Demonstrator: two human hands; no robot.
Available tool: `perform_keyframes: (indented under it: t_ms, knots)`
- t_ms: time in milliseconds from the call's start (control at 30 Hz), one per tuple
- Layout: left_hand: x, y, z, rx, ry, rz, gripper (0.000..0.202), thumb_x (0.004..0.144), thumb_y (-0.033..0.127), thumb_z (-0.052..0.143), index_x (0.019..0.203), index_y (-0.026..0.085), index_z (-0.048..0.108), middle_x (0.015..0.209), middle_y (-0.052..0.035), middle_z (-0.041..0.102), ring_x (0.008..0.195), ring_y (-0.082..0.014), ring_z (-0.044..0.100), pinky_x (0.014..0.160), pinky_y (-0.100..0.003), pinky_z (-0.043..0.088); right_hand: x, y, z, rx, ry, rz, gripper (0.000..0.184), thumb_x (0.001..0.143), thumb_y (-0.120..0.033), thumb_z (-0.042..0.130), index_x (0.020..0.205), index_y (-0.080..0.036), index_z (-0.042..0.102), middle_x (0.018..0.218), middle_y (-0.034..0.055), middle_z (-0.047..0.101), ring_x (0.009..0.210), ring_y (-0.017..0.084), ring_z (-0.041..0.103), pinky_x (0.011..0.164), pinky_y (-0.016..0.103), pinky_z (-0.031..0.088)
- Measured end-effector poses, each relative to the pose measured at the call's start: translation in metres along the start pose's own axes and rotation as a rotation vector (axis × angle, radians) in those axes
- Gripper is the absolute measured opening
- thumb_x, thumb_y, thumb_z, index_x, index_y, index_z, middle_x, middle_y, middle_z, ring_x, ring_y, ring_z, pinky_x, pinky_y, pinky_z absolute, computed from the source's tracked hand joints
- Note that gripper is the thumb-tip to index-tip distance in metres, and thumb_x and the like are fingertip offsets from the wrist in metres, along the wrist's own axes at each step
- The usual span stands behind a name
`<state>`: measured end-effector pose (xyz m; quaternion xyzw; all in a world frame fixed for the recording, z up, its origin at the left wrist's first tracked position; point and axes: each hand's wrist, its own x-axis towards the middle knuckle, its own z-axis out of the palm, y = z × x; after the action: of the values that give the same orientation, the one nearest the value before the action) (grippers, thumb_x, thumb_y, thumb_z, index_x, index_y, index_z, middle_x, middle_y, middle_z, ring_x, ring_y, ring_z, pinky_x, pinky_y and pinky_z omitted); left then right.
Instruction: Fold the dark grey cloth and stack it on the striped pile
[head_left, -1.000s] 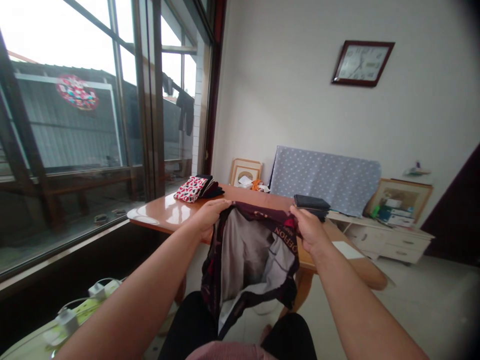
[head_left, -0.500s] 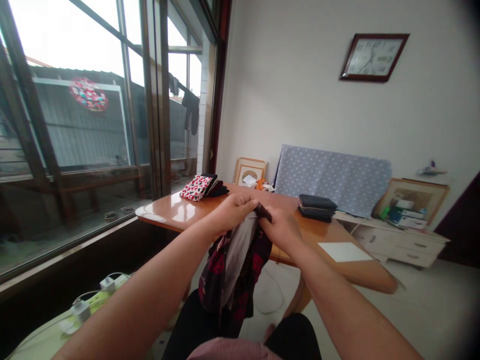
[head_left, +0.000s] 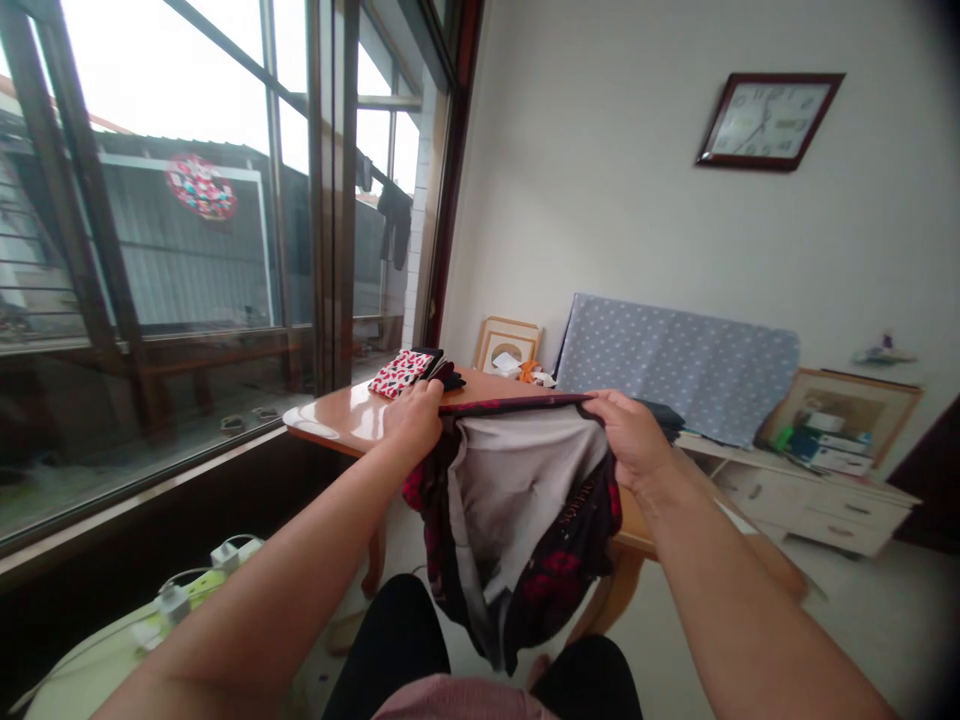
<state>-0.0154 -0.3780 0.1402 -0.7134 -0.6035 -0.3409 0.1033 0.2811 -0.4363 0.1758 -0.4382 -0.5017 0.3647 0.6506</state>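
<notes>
Glossy wooden table [head_left: 330, 415] out ahead, a red-and-white patterned cloth [head_left: 397, 373] folded on its far left, a dark folded stack [head_left: 664, 412] mostly hidden behind the right hand [head_left: 628, 438]. Over the near edge, a dark red-printed garment [head_left: 525, 520] with a pale grey lining hangs open above the black trousers [head_left: 397, 640] on the person's lap. Left hand [head_left: 411, 425] clamps one end of the top band, right hand the other, well apart, fingers closed on the cloth, band pulled straight. Good wide grip: a level, taut edge lets the fabric drop without twisting.
</notes>
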Motion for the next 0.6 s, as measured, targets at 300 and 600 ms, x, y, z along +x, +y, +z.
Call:
perform_keyframes:
  t_ms: [300, 600]
  knots:
    - [0.008, -0.029, 0.025, -0.86, -0.048, -0.373, 0.016, 0.067, 0.024, 0.065, 0.082, 0.02, 0.067, 0.065, -0.002, 0.062, 0.062, -0.0184, 0.057, 0.056, -0.027, 0.038, 0.002, 0.001, -0.009, 0.147, -0.063, 0.014, 0.025, 0.068, -0.04, 0.081, 0.077, -0.023, 0.066, 0.073, -0.0051, 0.067, 0.068, 0.015, 0.06, 0.066, 0.027, 0.047]
    - [0.022, 0.005, -0.014, -1.113, -0.093, -0.386, 0.035, 0.078, 0.035, 0.059, 0.108, 0.022, 0.072, 0.077, -0.0057, 0.066, 0.046, -0.0175, 0.064, 0.04, -0.024, 0.027, 0.015, 0.012, -0.021, -0.155, 0.123, -0.199, 0.016, 0.071, -0.037, 0.075, 0.077, -0.022, 0.076, 0.078, -0.0023, 0.073, 0.078, 0.018, 0.062, 0.073, 0.028, 0.045]
